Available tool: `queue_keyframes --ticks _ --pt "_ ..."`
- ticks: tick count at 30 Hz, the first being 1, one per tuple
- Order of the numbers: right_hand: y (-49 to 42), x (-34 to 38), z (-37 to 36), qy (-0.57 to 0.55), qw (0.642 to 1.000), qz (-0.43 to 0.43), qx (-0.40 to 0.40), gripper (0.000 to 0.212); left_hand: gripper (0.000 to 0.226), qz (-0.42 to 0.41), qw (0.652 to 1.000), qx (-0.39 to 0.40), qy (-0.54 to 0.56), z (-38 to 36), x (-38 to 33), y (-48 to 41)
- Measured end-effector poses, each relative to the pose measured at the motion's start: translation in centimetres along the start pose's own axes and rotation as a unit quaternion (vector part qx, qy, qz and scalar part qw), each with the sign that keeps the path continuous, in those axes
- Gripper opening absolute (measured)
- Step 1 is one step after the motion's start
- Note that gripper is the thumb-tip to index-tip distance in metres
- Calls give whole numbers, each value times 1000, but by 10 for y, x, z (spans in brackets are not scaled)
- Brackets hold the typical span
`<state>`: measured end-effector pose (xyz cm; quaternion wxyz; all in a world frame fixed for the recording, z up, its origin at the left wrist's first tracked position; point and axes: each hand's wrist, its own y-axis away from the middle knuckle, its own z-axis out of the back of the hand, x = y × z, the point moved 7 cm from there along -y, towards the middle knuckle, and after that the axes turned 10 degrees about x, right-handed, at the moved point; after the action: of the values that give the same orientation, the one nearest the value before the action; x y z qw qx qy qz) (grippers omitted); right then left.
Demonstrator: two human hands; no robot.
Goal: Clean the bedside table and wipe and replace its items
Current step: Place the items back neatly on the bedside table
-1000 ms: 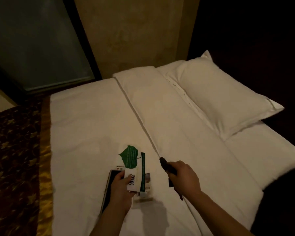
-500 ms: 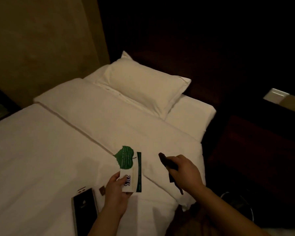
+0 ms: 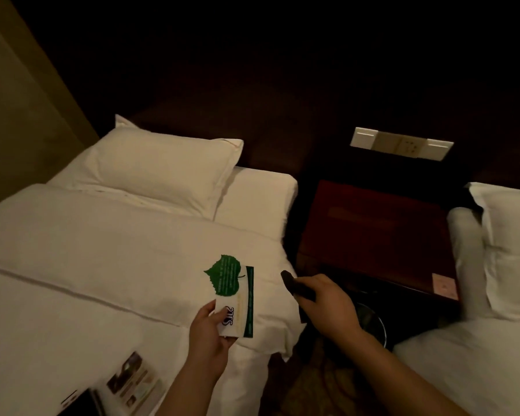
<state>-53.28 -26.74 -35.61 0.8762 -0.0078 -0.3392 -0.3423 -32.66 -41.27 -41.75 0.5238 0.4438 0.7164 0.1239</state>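
Card [image 3: 236, 295]: white ground, dark green leaf shape printed with fine pale text, a green band down one edge, a dark logo low on the face. Object [image 3: 297, 288] gripped in right hand [image 3: 327, 304]: black, no pattern seen. Bed linen [image 3: 102, 250] and pillow [image 3: 162, 169]: plain white, tinted warm by dim light. Bedside table [image 3: 373, 232]: dark reddish-brown top; a pale pink square [image 3: 445, 285] noted at its near corner. Wall plate [image 3: 403, 144]: cream and beige panels. Leaflet [image 3: 132, 382]: pale, with small dark photographs.

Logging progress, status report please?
Left hand holds leaf card. Right hand holds dark object. Bedside table ahead, small card on corner.
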Motion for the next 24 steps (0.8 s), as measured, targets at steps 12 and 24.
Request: queue_keyframes --ticks 12,24 --pt "27 -161 81 -58 995 -76 -13 40 32 43 993 26 -103 -152 95 -10" --pt "39 -305 145 -137 969 -183 -89 42 33 92 968 104 -209 -295 157 -73"
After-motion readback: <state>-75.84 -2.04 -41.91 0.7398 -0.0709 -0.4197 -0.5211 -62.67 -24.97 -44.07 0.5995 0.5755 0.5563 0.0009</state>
